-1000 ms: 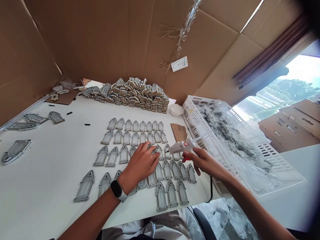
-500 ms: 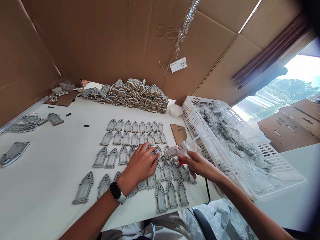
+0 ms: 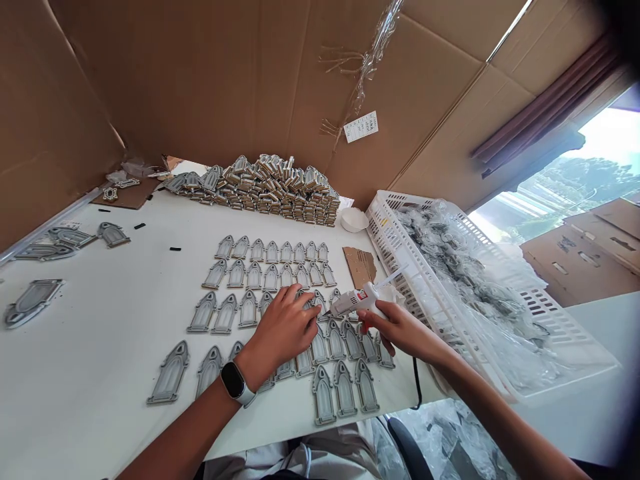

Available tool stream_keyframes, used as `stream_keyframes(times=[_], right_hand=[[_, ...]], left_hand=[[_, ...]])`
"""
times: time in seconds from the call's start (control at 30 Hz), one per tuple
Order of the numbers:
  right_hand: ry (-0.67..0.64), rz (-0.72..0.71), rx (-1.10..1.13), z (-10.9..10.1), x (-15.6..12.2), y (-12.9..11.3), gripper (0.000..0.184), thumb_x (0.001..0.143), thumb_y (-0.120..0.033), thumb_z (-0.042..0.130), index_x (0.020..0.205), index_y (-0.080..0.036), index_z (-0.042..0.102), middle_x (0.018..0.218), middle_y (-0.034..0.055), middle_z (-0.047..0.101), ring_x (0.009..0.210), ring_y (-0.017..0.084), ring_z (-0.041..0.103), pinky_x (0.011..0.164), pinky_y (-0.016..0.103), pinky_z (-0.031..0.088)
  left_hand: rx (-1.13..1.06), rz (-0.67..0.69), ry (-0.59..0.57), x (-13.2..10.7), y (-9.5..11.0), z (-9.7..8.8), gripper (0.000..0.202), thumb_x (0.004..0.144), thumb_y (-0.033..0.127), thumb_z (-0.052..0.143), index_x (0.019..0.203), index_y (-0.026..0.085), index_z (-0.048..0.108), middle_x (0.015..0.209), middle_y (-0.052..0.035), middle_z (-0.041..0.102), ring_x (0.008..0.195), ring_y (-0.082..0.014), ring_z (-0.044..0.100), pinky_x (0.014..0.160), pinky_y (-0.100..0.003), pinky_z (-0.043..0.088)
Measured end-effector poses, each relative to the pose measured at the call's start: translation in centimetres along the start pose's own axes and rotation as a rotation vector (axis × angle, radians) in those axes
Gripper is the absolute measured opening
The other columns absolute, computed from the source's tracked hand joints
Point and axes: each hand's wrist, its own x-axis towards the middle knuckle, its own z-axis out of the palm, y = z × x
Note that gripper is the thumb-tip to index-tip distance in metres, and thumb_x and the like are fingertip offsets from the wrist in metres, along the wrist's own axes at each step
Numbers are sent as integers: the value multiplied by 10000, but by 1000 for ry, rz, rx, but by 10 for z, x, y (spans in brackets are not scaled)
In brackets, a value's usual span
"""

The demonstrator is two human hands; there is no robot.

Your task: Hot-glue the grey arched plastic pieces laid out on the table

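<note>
Rows of grey arch-shaped window pieces [image 3: 270,277] lie flat on the white table [image 3: 100,347]. My left hand [image 3: 283,330] rests palm down on pieces in the middle rows, fingers spread and pointing right; a smartwatch [image 3: 235,381] is on its wrist. My right hand [image 3: 397,328] grips a white glue gun [image 3: 356,300] with a red trigger. Its nozzle points left and down at a piece just beyond my left fingertips. A black cord [image 3: 416,383] hangs from the gun over the table edge.
A big heap of stacked pieces [image 3: 270,187] sits at the back. A white plastic crate [image 3: 400,250] with bagged grey parts stands to the right. A cardboard scrap [image 3: 359,265], a small white dish [image 3: 353,219] and loose larger pieces [image 3: 33,300] lie around. Cardboard walls enclose the table.
My right hand has brought the glue gun down and to the left, so its nozzle now sits close to my left fingertips. My left hand has stayed on the pieces.
</note>
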Motion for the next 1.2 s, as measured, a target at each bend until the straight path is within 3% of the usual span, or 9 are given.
stream_keyframes(times=[0.07, 0.17, 0.3, 0.43, 0.57, 0.7, 0.87, 1.07, 1.2], right_hand=[[45, -28, -80, 0, -3, -6, 782, 1000, -883, 455, 944, -140, 693, 810, 68, 700, 625, 109, 611, 683, 259, 459], [101, -82, -194, -2, -10, -19, 715, 1025, -825, 475, 905, -149, 672, 853, 76, 707, 807, 136, 641, 810, 262, 421], [100, -119, -303, -7, -18, -40, 617, 1030, -763, 533, 996, -184, 741, 842, 65, 693, 824, 152, 617, 800, 269, 352], [106, -158, -372, -9, -22, -54, 476, 1008, -660, 640, 1124, -235, 819, 987, 80, 743, 923, 179, 639, 805, 271, 342], [112, -188, -396, -9, -27, -62, 443, 986, -634, 693, 1079, -219, 817, 1072, 89, 772, 945, 195, 665, 808, 274, 369], [175, -194, -321, -11, -30, -58, 553, 1049, -705, 551, 1089, -194, 760, 986, 105, 754, 939, 211, 690, 843, 286, 422], [100, -118, -74, 3, -9, -43, 665, 1056, -775, 465, 1115, -164, 722, 1030, 80, 766, 628, 116, 671, 709, 270, 525], [59, -97, 133, 35, 24, -28, 721, 1049, -800, 461, 1138, -128, 707, 1210, 99, 775, 566, 59, 614, 596, 220, 496], [69, -90, 157, 42, 32, -24, 752, 1029, -832, 486, 1118, -116, 698, 1193, 108, 778, 553, 55, 595, 587, 220, 486]], left_hand=[[2, -4, 0, 0, 0, 1, 335, 1084, 287, 553, 1274, 270, 828, 1445, -46, 741, 1438, -379, 556, 1176, -597, 528], [2, -7, -5, 0, -2, 1, 341, 1085, 289, 552, 1291, 276, 823, 1453, -41, 738, 1448, -374, 547, 1198, -593, 513], [2, -4, -20, -1, -4, -1, 327, 1063, 286, 590, 1295, 285, 821, 1461, -29, 735, 1457, -386, 533, 1202, -606, 503], [3, 2, -25, 1, -2, -2, 302, 1046, 266, 614, 1263, 281, 824, 1458, -37, 736, 1431, -385, 541, 1175, -608, 509], [2, 8, -12, 1, -3, -4, 292, 1052, 243, 598, 1239, 272, 821, 1438, -46, 743, 1417, -372, 551, 1161, -598, 513], [7, 45, -12, -8, -17, -15, 309, 1059, 235, 593, 1273, 282, 812, 1485, -34, 721, 1479, -347, 526, 1187, -546, 508], [42, 55, -30, -24, -36, -27, 318, 1056, 246, 601, 1283, 296, 819, 1505, -36, 714, 1494, -361, 518, 1188, -569, 504], [61, 66, -42, -31, -36, -20, 390, 1083, 259, 579, 1414, 316, 777, 1544, -41, 694, 1521, -354, 512, 1213, -590, 499], [60, 64, -39, -31, -34, -18, 374, 1082, 255, 589, 1390, 318, 790, 1540, -40, 698, 1513, -348, 524, 1213, -581, 501]])
